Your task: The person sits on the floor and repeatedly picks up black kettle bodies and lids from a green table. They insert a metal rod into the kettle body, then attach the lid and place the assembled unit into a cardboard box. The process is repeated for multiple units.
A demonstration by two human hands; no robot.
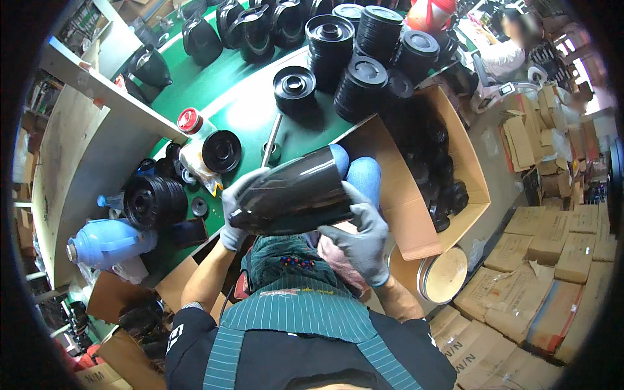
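Note:
A glossy black jug body [292, 195], a tapered shell, lies tilted across my lap, its wide end up to the right. My gloved left hand [237, 205] is closed around its narrow left end. At the wide right end my gloved right hand [361, 237] grips the rim, fingers on the edge and thumb beneath. Just beyond the shell, a metal rod [271, 140] stands up from a small round base on the green bench. A black round lid [221, 151] lies left of the rod. The inside of the shell is hidden.
Stacked black rings [369, 71] and more black jug bodies [253, 32] stand at the bench's far side. An open carton [409, 224] of black parts is at my right, beside a round stool [445, 274]. A blue jug [110, 242] lies left. Flat cartons [546, 286] pile up far right.

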